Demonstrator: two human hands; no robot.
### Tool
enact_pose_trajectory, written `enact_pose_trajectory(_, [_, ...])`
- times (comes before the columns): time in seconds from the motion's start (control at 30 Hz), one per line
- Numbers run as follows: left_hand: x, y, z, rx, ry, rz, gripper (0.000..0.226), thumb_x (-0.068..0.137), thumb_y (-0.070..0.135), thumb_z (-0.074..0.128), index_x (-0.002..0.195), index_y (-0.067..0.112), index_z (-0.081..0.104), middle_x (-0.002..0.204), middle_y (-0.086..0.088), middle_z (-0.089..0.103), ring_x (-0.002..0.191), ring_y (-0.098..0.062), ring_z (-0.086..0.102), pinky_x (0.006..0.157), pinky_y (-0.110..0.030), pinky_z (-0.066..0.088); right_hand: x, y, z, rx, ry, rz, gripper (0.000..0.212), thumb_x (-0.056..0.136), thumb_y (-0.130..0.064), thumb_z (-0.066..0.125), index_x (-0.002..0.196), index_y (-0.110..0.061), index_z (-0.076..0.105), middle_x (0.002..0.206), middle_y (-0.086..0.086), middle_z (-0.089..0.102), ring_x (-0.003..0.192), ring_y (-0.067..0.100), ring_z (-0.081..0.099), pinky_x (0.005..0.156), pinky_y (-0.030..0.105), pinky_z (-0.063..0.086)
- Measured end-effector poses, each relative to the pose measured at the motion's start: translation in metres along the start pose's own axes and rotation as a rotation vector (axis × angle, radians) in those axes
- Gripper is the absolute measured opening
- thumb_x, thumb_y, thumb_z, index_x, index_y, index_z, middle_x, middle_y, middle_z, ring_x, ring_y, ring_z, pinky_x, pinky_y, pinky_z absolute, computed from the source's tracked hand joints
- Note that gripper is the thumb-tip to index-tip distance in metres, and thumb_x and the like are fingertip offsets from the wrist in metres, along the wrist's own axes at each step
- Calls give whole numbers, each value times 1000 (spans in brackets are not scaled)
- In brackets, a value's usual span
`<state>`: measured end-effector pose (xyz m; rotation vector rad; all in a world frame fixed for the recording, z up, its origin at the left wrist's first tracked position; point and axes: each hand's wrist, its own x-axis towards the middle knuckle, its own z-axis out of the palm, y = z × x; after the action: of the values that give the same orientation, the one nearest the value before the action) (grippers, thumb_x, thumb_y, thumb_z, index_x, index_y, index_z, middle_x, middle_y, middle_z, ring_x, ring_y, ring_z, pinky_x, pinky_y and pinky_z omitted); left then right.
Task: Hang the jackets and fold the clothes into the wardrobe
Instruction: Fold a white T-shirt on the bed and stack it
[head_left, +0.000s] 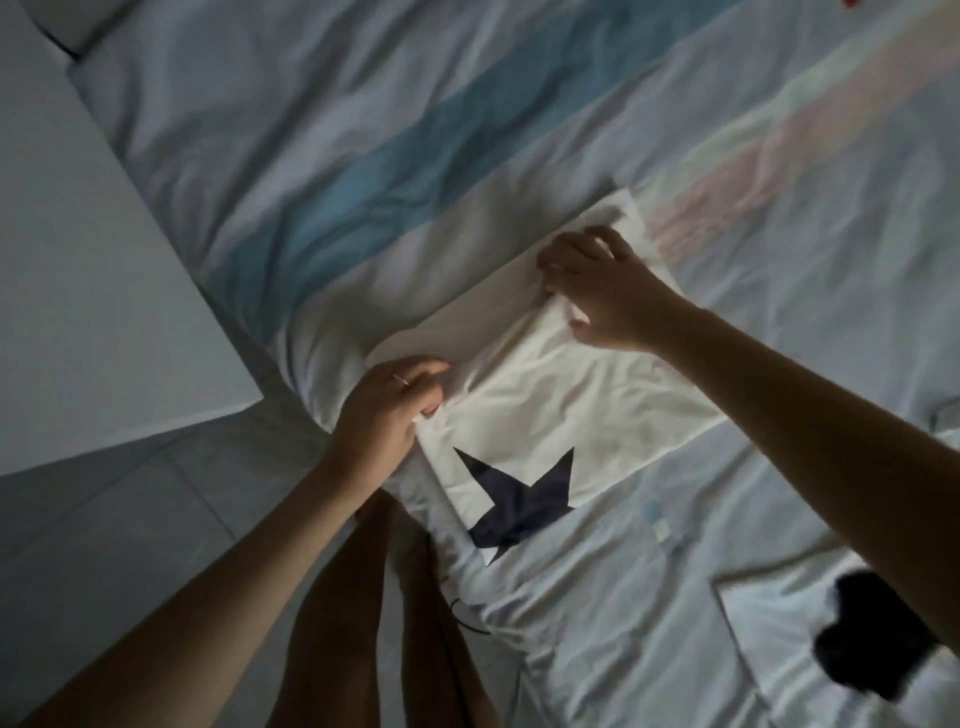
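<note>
A white T-shirt (561, 400) with a dark blue star print lies partly folded on the bed (363, 130). My left hand (387, 410) pinches the shirt's fold at its left edge. At the far right corner of that fold my right hand (602, 288) grips the cloth with curled fingers. The upper layer of the shirt lies over a lower white layer that shows beyond both hands.
The bed cover is white with blue and pale pink stripes. A white garment with a black print (872, 639) lies at the lower right. A white cabinet top (78, 260) stands at the left, beside the tiled floor (130, 545). My legs show below the bed's edge.
</note>
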<state>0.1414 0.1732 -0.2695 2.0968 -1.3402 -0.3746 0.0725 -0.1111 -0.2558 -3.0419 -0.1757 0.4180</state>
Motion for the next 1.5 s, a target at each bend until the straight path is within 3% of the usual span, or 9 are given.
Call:
enact_pose_trajectory(0.17, [-4,6,-3,-6,-27,93,23,73,-9,43,60,9,44,105,-8,71,97,-22,67,74,-31,50,-21,-11,-6,31,22,-127,66,51,-10,82,113,-17,57,100,6,66,90,28,64,92,38,27])
enact_pose_trajectory(0.33, [-15,7,-4,-145,38,-91,48,60,-27,53,69,17,38,110,-3,69,103,-15,65,69,-34,52,-18,-14,-7,-17,-90,-175,35,45,-5,79,77,-17,71,75,4,62,62,25,64,75,34,41])
enact_pose_trajectory(0.5, [-13,-2,-2,-355,144,-487,41,70,-25,48,71,16,48,79,-7,66,80,-17,65,64,-43,51,-4,23,-38,-205,-411,92,39,82,-36,60,119,-23,60,123,4,55,114,25,53,100,40,29])
enact_pose_trajectory(0.63, [0,-10,6,-372,214,-726,37,79,-12,59,72,23,50,66,2,53,61,0,47,59,-18,36,12,59,-53,156,-556,359,46,84,-38,64,126,-23,55,133,5,53,124,24,45,107,40,24])
enact_pose_trajectory(0.73, [2,-10,11,-335,319,-885,20,80,-5,61,88,13,55,72,-3,55,69,-9,51,59,-20,35,19,71,-51,554,-405,458,22,80,-21,73,98,-10,64,99,11,64,93,28,59,72,30,40])
enact_pose_trajectory(0.9, [12,1,12,-527,480,-1061,24,84,10,70,100,13,54,65,9,48,50,11,51,51,-5,36,1,77,-19,1198,-128,902,50,57,-48,87,94,-18,72,93,7,64,86,22,57,75,34,42])
enact_pose_trajectory(1.0, [11,-3,14,-505,505,-1061,14,87,16,68,91,11,55,70,9,52,54,17,51,55,-4,37,-2,71,-1,1484,52,1043,30,69,-36,83,87,-14,72,80,4,67,75,20,60,75,37,48])
enact_pose_trajectory(1.27, [8,-15,20,-523,547,-1048,10,87,10,66,92,12,58,75,13,57,63,11,55,63,-7,40,19,68,3,1492,427,1160,35,86,7,53,96,-24,64,77,-8,56,47,0,42,39,15,30])
enact_pose_trajectory(1.5, [9,-14,21,-528,539,-1019,15,86,8,67,93,12,54,77,13,56,63,15,53,63,-8,40,10,76,4,1375,526,1165,31,86,7,46,103,-15,60,81,-2,63,50,-1,52,51,13,40])
